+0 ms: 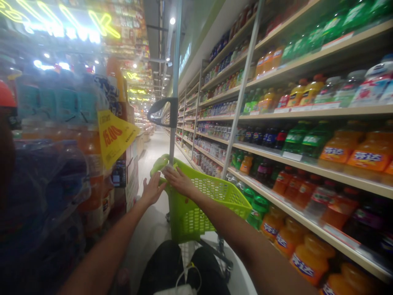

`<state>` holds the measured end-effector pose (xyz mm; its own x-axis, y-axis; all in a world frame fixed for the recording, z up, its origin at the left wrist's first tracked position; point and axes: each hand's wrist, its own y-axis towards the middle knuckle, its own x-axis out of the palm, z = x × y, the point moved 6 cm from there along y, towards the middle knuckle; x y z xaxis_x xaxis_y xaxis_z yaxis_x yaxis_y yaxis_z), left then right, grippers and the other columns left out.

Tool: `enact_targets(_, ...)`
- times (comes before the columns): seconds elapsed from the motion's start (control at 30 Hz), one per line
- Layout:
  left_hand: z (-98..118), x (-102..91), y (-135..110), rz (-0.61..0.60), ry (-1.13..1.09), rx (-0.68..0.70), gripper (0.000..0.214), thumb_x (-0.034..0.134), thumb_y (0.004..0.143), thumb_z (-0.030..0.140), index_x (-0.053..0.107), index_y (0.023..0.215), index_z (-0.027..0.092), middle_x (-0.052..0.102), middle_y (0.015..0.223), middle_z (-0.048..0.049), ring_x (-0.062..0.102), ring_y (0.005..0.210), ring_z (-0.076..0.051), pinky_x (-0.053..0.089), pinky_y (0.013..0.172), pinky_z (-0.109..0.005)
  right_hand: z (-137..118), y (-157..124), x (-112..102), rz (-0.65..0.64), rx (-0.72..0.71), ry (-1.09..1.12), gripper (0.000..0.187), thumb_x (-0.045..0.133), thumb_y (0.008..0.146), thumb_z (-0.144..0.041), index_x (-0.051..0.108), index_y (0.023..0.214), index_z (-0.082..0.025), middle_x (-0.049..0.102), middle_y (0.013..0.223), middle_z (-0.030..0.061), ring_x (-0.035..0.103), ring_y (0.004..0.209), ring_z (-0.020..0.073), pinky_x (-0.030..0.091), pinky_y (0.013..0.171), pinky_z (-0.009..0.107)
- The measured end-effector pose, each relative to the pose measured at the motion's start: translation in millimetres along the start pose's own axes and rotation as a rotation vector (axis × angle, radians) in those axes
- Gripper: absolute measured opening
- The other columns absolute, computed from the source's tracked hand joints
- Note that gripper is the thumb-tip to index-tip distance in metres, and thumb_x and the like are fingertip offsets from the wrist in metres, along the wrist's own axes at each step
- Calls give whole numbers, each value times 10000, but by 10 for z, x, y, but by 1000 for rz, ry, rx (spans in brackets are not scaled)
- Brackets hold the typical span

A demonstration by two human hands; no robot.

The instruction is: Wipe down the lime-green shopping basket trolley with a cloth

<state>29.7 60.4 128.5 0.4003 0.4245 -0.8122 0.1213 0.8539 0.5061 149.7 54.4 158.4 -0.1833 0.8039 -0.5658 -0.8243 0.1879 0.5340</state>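
In front of me is a bright green shopping basket (211,184) with holes in its walls, on a wheeled frame. A grey upright pole (174,82) with a dark loop handle (161,112) rises at its near left corner. My left hand (152,189) is at that corner, with its fingers apart and nothing visible in them. Beside it, my right hand (179,181) reaches across the rim by the foot of the pole, its fingers stretched out. A small pale patch shows at the right fingertips; I cannot make out what it is.
Shelves (276,112) of soft drink bottles line the right side, close to the basket. Shrink-wrapped bottles (49,172) and a yellow price sign (115,137) crowd the left. The aisle floor (156,143) runs ahead. A white cable (190,272) lies over my lap.
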Motion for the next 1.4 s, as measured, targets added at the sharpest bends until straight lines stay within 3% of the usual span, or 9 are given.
enact_targets(0.23,-33,27,17,-3,14,11,554,255,895,428,198,1397,200,282,1454,-102,219,1348,-232,143,1068,-550,429,389,-391,37,190,10,494,385,845,-77,366,1337,-106,318,1429,114,175,1357,250,109,1106,519)
enact_targets(0.33,-34,14,18,2,11,3,558,242,897,434,207,1394,183,293,1448,-112,219,1349,-224,139,1071,-544,343,349,-320,24,160,14,486,401,843,-89,379,1329,-107,320,1427,119,186,1354,249,117,1107,514)
enact_targets(0.57,10,-30,5,-30,9,-3,558,239,895,456,194,1397,215,272,1459,-91,205,1353,-206,122,1078,-532,-86,-59,104,25,-4,-9,412,385,877,-132,439,1285,-112,404,1382,101,327,1302,224,192,1101,478)
enact_targets(0.67,7,-21,11,-30,14,-2,560,240,895,449,192,1398,207,271,1460,-95,205,1353,-211,124,1077,-532,-6,6,41,24,13,-8,424,372,875,-118,429,1295,-122,412,1378,95,331,1300,221,179,1104,484)
enact_targets(0.9,-16,3,28,-15,-12,-11,556,268,889,429,215,1391,195,266,1461,-99,212,1350,-227,149,1066,-540,383,359,-339,30,146,21,485,364,839,-54,390,1320,-106,360,1408,114,219,1345,252,113,1103,537)
enact_targets(1.0,-23,-4,32,-10,-25,-21,548,270,888,429,226,1387,205,277,1458,-92,226,1346,-214,149,1071,-527,295,301,-294,16,116,17,455,381,843,-67,427,1293,-107,373,1401,110,245,1335,255,129,1105,527)
enact_targets(1.2,-38,-9,33,-12,-16,-40,578,239,886,477,218,1392,198,293,1450,-100,236,1342,-209,144,1080,-509,-28,30,-6,-73,-21,16,377,387,873,-116,492,1235,-131,402,1386,87,309,1310,234,183,1101,509)
enact_targets(1.4,-23,-8,24,-6,20,-15,572,251,888,457,207,1397,201,287,1453,-100,243,1339,-223,151,1076,-519,138,142,-138,-77,33,52,441,379,852,-80,444,1284,-136,370,1405,88,249,1335,235,133,1109,517)
